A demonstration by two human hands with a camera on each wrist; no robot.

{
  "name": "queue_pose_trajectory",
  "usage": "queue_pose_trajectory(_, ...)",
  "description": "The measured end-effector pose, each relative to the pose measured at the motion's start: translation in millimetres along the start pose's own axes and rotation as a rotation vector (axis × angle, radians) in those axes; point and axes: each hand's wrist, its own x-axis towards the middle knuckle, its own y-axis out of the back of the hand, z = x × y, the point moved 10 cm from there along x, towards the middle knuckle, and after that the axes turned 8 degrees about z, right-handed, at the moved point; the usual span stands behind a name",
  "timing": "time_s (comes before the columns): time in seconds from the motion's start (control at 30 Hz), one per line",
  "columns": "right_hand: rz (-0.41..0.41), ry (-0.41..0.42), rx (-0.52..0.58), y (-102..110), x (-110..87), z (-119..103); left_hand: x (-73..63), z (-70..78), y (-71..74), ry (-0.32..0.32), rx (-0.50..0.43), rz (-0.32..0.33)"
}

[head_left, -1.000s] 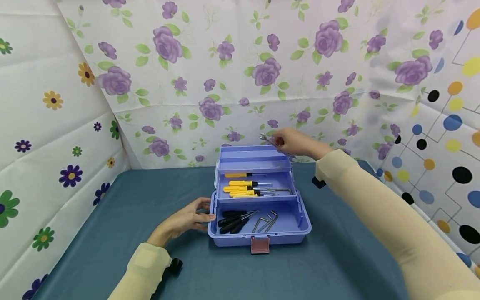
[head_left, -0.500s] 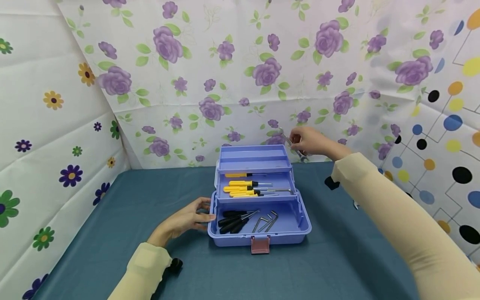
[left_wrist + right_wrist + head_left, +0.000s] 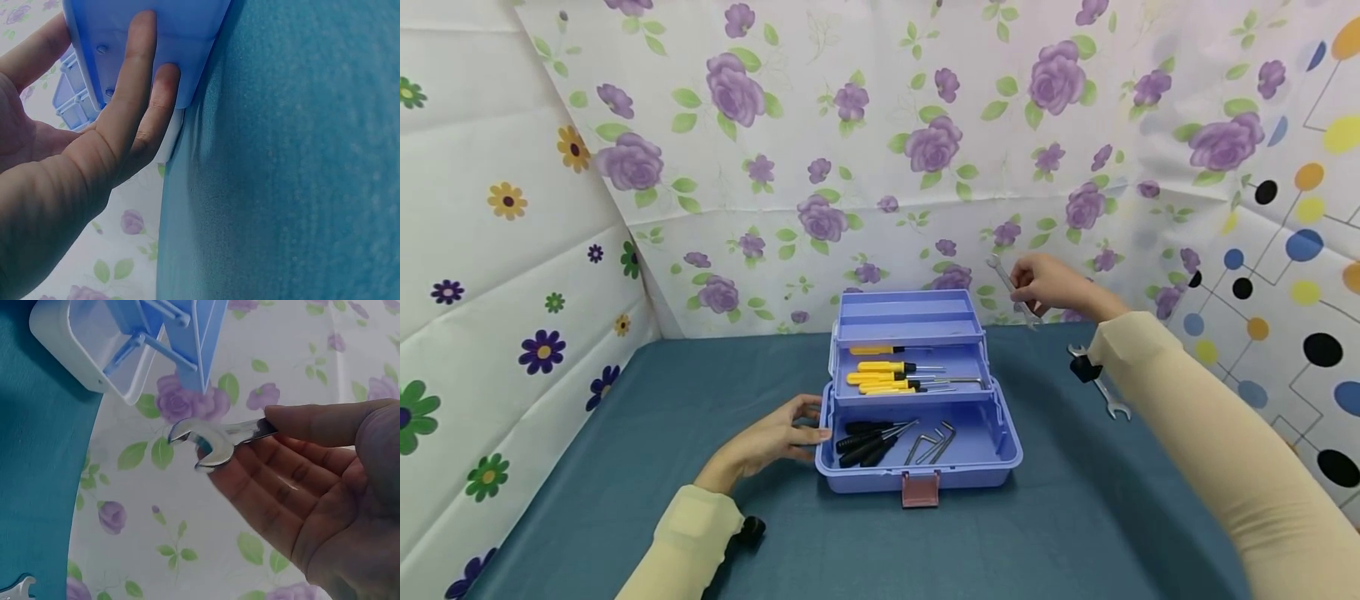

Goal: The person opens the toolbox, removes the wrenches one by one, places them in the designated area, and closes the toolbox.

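A lavender-blue toolbox stands with its trays raised. My left hand rests against its left side; in the left wrist view the fingers lie fairly straight along the outer wall. My right hand pinches a silver open-end wrench, held in the air to the right of the raised trays. The right wrist view shows one wrench jaw and the thumb on the shank. Another open-end wrench lies on the table, partly hidden by the black wrist camera.
Several yellow-handled screwdrivers lie in the middle tray. The bottom compartment holds several black-handled screwdrivers and bent hex keys. A pink latch hangs at the front. Blue-green cloth covers the table, with a floral sheet behind.
My right hand has moved rightward with the wrench, away from above the top tray. The wrench on the table has come into view from behind the right arm. My left hand stays put.
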Motion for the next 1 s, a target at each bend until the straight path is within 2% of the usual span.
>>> queue_pose_trajectory(0.53,-0.048,-0.135,0.054,-4,-18.5,40,-0.9,0.3,-0.3,0.003,-0.004,-0.001)
queue_pose_trajectory(1.0,-0.084,-0.239,0.055,-9,-30.4,79,-0.3,-0.2,-0.2,0.001,-0.016,-0.007)
